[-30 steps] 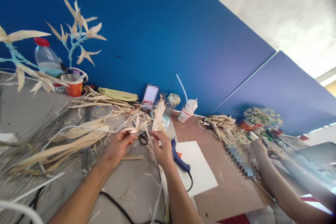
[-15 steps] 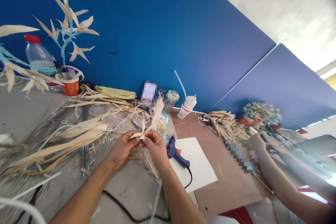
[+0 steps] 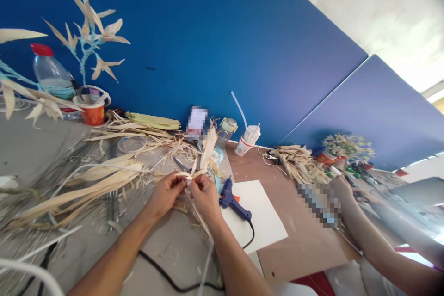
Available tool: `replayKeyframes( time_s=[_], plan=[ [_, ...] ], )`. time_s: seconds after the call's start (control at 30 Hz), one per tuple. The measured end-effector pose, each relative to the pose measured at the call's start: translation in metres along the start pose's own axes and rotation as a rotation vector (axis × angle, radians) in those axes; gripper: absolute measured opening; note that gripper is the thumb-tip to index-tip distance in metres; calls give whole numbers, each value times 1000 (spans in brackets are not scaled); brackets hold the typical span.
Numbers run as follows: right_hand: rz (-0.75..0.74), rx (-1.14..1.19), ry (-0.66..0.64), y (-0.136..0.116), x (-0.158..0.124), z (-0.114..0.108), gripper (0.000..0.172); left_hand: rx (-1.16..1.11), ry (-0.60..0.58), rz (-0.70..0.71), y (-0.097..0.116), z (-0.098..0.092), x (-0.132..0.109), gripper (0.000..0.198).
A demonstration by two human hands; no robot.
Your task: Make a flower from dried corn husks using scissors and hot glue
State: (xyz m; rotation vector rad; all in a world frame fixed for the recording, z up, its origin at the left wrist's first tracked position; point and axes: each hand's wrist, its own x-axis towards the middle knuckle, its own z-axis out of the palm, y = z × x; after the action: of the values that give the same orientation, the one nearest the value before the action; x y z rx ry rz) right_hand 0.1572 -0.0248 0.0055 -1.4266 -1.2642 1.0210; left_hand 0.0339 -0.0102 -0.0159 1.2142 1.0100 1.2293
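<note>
My left hand (image 3: 165, 193) and my right hand (image 3: 204, 195) meet at the middle of the grey table (image 3: 41, 148), fingertips pinched together on a small pale husk strip (image 3: 189, 175) that curls between them. A thin stalk runs down from under my right hand. Just right of that hand lies a blue glue gun (image 3: 231, 200) on a white sheet (image 3: 263, 217), its black cord trailing toward me. Long dried husk leaves (image 3: 86, 185) lie left of my left hand.
A red cup (image 3: 90, 112) with a leaf-covered branch and a red-capped bottle (image 3: 48, 71) stand at the back left against the blue partition (image 3: 208, 46). A white cup (image 3: 247, 141) stands behind. Another person's arm (image 3: 367, 236) works at the right by a husk pile (image 3: 298, 166).
My hands have come together: a second ago they were apart by black scissors; now both pinch the husk strip. The view has shifted slightly.
</note>
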Motion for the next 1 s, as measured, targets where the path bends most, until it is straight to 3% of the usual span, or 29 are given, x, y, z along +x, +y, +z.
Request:
replayKeyframes(
  time_s=[0.4, 0.57, 0.7, 0.9, 1.0],
  plan=[
    [-18, 70, 22, -4, -1, 0, 16, 267, -3, 241, -15, -3, -4, 14],
    [-28, 99, -52, -3, 1, -3, 18, 418, 98, 323, -14, -6, -4, 13],
    [-15, 185, -102, 0, 3, -1, 13, 396, 145, 335, -15, -6, -4, 12],
    [-7, 325, -47, 2, 6, -5, 9, 245, 149, 266, -24, -4, -1, 12],
    [-20, 418, -80, 1, 7, -10, 13, 196, 152, 253, -24, -5, 0, 12]
  ],
)
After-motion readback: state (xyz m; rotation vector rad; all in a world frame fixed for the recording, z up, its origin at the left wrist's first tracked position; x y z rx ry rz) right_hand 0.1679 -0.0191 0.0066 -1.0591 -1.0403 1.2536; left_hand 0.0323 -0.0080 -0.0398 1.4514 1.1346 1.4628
